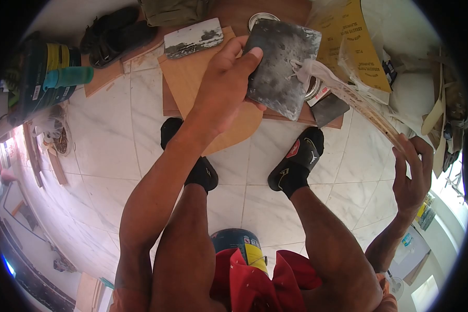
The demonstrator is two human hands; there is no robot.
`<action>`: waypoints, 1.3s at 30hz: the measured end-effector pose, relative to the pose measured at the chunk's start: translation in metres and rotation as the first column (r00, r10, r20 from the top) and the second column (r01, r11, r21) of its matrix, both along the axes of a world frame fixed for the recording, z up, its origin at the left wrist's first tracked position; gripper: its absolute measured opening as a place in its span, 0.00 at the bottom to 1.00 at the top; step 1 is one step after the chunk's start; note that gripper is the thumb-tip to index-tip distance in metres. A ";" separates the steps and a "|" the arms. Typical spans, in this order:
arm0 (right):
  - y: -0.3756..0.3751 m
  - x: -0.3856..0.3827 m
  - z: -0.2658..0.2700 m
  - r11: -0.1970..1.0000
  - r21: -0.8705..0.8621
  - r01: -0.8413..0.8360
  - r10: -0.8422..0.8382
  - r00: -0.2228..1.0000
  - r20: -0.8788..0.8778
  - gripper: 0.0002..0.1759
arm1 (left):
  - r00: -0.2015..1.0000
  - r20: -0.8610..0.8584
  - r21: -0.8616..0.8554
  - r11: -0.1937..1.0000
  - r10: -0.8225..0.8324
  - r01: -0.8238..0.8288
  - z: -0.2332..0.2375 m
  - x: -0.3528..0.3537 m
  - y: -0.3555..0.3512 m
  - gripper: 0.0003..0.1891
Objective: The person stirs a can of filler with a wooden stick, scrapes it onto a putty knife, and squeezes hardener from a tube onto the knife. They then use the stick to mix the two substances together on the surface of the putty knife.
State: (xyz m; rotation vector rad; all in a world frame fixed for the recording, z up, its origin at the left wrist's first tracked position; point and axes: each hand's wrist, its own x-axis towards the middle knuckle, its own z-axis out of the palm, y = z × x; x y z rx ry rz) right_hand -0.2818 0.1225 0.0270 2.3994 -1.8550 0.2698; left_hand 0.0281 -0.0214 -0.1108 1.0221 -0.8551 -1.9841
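A dark square plate (281, 62) with grey smears is gripped at its left edge by my left hand (223, 88), thumb on top. My right hand (413, 166) pinches the far end of a long flat stick (364, 106), which slants up to the left. Whitish paste covers the stick's other end, which touches the plate's right part. Beneath the plate, an open tin (313, 89) shows only in part. A yellow abrasive paper sheet (348, 41) lies to the right of the plate. To its left rests a white block (193, 37) with dark smears.
Brown boards (213, 73) lie on the tiled floor (255, 161) ahead of my feet. Black shoes (119, 36) and a dark bucket with a teal bottle (67, 77) stand at the left. Another bucket (239, 242) is beneath me. A small dark plate (329, 109) lies near the boards' right edge.
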 end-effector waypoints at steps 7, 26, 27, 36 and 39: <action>-0.006 0.001 0.011 0.997 -0.066 -0.039 0.029 0.988 -0.152 0.24 | 0.997 0.065 -0.016 0.999 -0.033 0.034 -0.002 0.000 0.001 0.17; -0.004 0.009 0.003 0.999 0.051 -0.004 0.004 1.000 -0.014 0.24 | 0.999 -0.003 0.035 0.999 0.033 -0.033 -0.003 0.007 0.001 0.15; -0.004 0.009 0.004 0.998 0.069 -0.002 0.003 1.000 -0.016 0.24 | 1.000 -0.003 0.025 0.999 0.030 -0.030 -0.004 0.007 0.001 0.15; -0.002 0.011 0.009 0.978 0.201 0.045 -0.062 0.995 0.082 0.19 | 0.998 -0.054 -0.077 0.997 0.015 -0.019 -0.014 0.004 0.001 0.17; 0.003 0.013 0.009 0.933 0.326 0.152 -0.218 0.960 0.175 0.17 | 0.999 -0.055 -0.096 0.995 0.002 -0.007 -0.015 0.005 0.001 0.17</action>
